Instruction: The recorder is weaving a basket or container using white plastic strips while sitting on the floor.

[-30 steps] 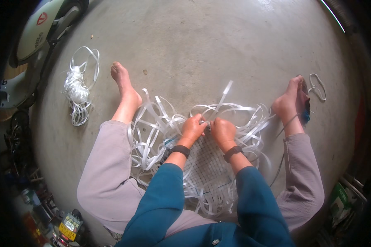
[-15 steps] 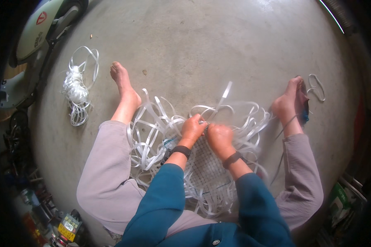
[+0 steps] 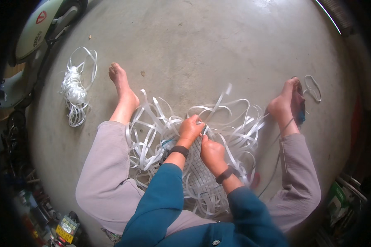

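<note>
Between my legs lies a grid-like woven piece of white plastic strapping (image 3: 198,162), with many loose strap ends (image 3: 143,144) fanning out around it. At its far edge my left hand (image 3: 190,129) is closed, pinching white strap between thumb and fingers. Just nearer and to the right, my right hand (image 3: 213,153) is curled closed, thumb up, close by the left fingertips. What sits inside the right fingers is hidden. Some strap ends rise past both hands, one of them blurred at its tip.
A tangled bundle of white strap (image 3: 74,92) rests on the concrete floor (image 3: 185,53) beyond my left foot. A small white loop (image 3: 313,89) lies by my right foot, and a grey cord (image 3: 278,158) runs along that leg. A scooter (image 3: 33,31) stands far left; a green box (image 3: 339,198) sits at right.
My right hand has moved nearer to me and slightly left, down from beside the left hand. The left hand has barely moved. Loose straps on the right have shifted.
</note>
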`<state>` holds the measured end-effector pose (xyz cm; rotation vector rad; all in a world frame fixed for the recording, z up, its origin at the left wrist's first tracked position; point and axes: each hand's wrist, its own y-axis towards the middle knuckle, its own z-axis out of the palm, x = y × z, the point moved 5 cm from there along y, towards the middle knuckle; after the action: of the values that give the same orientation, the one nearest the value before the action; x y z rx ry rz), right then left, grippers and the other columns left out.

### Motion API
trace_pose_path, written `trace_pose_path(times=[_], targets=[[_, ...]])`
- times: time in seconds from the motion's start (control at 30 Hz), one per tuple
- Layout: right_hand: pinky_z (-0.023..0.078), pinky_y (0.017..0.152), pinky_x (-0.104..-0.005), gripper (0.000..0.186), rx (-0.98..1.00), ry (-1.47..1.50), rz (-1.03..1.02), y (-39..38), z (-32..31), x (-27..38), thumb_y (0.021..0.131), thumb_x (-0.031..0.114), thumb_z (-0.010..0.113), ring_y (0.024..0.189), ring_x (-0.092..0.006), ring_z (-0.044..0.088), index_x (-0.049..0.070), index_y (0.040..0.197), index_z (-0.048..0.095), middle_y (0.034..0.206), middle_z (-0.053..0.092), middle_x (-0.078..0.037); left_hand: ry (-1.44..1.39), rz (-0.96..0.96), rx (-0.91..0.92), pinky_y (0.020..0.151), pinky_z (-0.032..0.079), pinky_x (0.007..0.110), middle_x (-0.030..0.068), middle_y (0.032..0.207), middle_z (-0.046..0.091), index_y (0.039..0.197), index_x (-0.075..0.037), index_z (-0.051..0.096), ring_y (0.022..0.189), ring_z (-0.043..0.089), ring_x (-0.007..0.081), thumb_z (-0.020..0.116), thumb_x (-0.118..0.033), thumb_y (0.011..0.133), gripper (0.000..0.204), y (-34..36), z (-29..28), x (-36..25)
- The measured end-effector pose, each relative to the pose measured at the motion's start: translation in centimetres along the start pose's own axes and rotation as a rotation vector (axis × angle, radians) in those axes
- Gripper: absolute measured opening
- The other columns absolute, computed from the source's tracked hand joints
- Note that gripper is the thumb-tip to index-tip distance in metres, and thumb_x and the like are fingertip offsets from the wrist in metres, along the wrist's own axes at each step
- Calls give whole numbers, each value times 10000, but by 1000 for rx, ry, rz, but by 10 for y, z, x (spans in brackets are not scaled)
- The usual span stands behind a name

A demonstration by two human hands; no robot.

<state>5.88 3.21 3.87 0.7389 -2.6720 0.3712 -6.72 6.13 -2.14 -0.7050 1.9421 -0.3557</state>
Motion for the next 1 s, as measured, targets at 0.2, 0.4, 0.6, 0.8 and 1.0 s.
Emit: trace_pose_path(times=[0.2,0.4,0.6,0.8,1.0], targets=[[481,478,-406,219,-13,77,56,-23,11,-23,899,105,544,551,-301,644,16,1070,648,652,651,-119,20,-5,-6,525,506,337,100,639,665,867,-71,628,484,652,188,692,-226,815,176,-5,-3,-4],[480,497,-384,273,-182,410,59,-3,-1,-29,907,127,574,556,-265,651,-27,1122,640,683,665,-155,19,8,8,510,508,317,94,676,673,868,-27,629,499,658,167,700,-199,820,192,-4,2,-8],[363,454,-217,331,55,1335,586,13,-4,-50,936,138,532,519,-88,519,-78,1172,619,654,604,-40,-35,-7,12,502,504,299,83,682,670,892,-22,637,510,656,150,706,-199,825,202,-6,-3,-2],[341,426,-225,298,57,1488,665,17,-20,-60,909,113,531,479,-75,479,-62,1123,642,618,590,-36,-94,-30,43,495,504,280,68,708,672,922,-15,642,520,654,133,704,-179,837,195,-7,0,-4],[294,411,-226,269,5,1590,707,18,-22,-63,907,106,535,458,-69,425,-52,1102,631,616,576,-38,-124,-35,60,490,501,266,63,718,673,953,-14,641,524,652,125,709,-174,845,205,-7,-2,2]])
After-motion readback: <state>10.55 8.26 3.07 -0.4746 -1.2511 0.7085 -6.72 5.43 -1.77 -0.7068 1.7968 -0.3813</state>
